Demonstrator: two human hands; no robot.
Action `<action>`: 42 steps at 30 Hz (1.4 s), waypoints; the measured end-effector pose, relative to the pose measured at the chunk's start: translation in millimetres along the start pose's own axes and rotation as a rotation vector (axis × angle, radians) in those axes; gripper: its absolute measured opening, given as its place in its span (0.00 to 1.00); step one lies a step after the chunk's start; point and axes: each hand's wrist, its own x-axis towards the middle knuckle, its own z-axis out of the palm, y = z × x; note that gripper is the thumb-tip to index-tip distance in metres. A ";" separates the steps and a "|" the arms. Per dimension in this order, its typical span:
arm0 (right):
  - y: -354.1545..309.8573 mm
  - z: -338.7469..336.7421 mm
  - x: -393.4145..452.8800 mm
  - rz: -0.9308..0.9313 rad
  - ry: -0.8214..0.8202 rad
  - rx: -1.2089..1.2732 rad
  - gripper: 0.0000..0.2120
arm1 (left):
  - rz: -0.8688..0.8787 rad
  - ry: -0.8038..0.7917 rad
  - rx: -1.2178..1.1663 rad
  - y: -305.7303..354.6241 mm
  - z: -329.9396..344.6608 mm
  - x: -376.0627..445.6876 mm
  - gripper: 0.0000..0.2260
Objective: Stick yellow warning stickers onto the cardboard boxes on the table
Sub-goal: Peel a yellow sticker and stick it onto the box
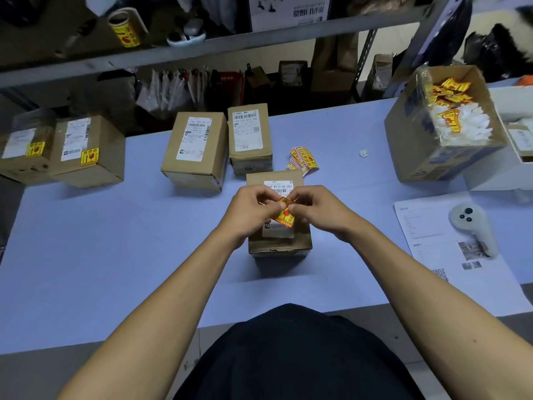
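- Two bare hands meet over the nearest cardboard box (278,243), the left hand (251,210) and the right hand (316,209) both pinching one yellow warning sticker (284,216) between thumb and fingertips.
- Both sets of fingers are closed tight on the sticker's upper edge; the sticker hangs below the fingertips, tilted, just above the white shipping label (278,230) on the box top. Whether the sticker touches the label cannot be told.
- Beyond the fingertips, a loose pile of yellow stickers (304,160) lies on the pale blue table (115,255), just beside the box's far right corner.
- Farther beyond the fingers stand two more labelled boxes side by side, a wider one (194,151) to the left and a narrower one (250,137) to the right, with no yellow sticker visible on either.
- Well to the left of the left hand sit two boxes (89,151) (24,153) that each carry a yellow sticker.
- Far right of the right hand, an open carton (418,145) holds crumpled yellow stickers and white backing scraps.
- Near the right forearm, a white handheld controller (473,226) rests on a printed sheet (432,241).
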 end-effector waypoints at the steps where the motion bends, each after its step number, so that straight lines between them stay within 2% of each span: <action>1: -0.7 0.8 0.1 -0.008 -0.007 -0.043 0.06 | 0.031 0.001 0.076 -1.4 0.1 2.0 0.04; 5: -1.0 3.3 -1.6 0.004 0.025 -0.053 0.07 | 0.062 0.060 0.138 -9.0 -0.5 7.4 0.06; 8: 0.3 7.6 -3.3 0.075 0.086 0.174 0.21 | 0.031 0.129 0.064 -13.2 3.2 6.9 0.05; 10: 1.4 7.7 -3.7 0.157 0.127 0.323 0.26 | -0.007 0.156 -0.034 -14.6 7.7 3.6 0.06; 11: 2.1 7.4 -3.8 0.189 0.128 0.361 0.24 | -0.027 0.163 -0.119 -15.2 9.6 1.8 0.06; 15: 4.4 11.3 -7.1 0.209 0.091 0.454 0.07 | -0.107 0.154 -0.361 -18.6 14.7 -2.9 0.02; 20: 7.6 16.3 -4.8 0.216 0.192 0.461 0.07 | -0.190 0.132 -0.465 -20.8 19.2 -5.1 0.02; 23: 9.0 18.7 -6.6 0.200 0.214 0.404 0.03 | -0.207 0.139 -0.398 -23.8 20.4 -4.1 0.02; 31: 22.9 22.0 -12.7 0.209 0.212 0.222 0.05 | -0.118 0.185 0.001 -28.2 23.6 -0.1 0.03; 34: 28.2 22.4 -15.2 0.207 0.250 0.147 0.05 | -0.111 0.148 0.110 -26.6 26.1 2.2 0.14; 35: 29.6 22.8 -16.8 0.209 0.258 0.140 0.05 | -0.104 0.146 0.134 -24.4 26.7 2.4 0.15; 37: 31.5 22.3 -20.7 0.214 0.257 0.140 0.09 | -0.082 0.157 0.199 -21.7 27.9 4.6 0.08; 40: 31.6 17.8 -25.2 0.250 0.235 0.150 0.23 | -0.076 0.131 0.319 -18.3 31.0 4.6 0.03; 42: 31.5 14.7 -26.8 0.265 0.233 0.110 0.23 | -0.082 0.101 0.386 -20.7 32.9 5.4 0.02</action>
